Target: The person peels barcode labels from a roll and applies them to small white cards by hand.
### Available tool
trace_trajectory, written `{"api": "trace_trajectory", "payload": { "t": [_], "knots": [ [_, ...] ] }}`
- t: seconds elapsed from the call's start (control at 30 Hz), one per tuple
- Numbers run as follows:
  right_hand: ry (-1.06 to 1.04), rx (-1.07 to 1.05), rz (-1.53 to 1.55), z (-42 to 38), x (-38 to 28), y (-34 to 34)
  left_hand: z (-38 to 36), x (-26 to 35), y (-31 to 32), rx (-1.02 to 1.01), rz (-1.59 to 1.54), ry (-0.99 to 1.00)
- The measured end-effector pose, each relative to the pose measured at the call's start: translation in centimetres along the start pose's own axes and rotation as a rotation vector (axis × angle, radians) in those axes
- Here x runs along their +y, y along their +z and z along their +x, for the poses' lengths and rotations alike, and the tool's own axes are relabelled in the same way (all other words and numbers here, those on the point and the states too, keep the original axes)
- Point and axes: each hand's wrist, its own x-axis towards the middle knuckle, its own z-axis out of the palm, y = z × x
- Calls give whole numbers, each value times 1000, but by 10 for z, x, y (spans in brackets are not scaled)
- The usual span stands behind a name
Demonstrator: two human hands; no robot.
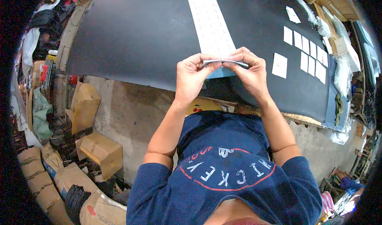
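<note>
A long white printed strip of paper (209, 20) runs down the black tabletop to my hands. My left hand (191, 76) and my right hand (252, 72) meet at the table's near edge, thumbs and fingers pinching the two ends of a thin, folded-looking paper piece (217, 61). That piece is seen nearly edge-on, with a slight bend in the middle. Whether it is joined to the strip I cannot tell. A bit of blue material (221, 72) shows just below it, between my wrists.
Several small white cards (305, 45) lie in rows on the right of the black tabletop (131, 30), with a larger white card (279, 65) nearer me. Clear plastic and boxes (346, 50) line the right edge. Cardboard boxes (101, 151) stand on the floor at left.
</note>
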Motion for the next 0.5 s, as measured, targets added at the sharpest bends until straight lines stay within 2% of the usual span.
{"api": "trace_trajectory", "payload": {
  "t": [0.2, 0.5],
  "knots": [
    [2, 50, 58, -2, 7, 1, 2, -1, 3, 30, -6, -12],
    [-2, 91, -49, -2, 11, -1, 1, -1, 9, 79, 44, -32]
  ]
}}
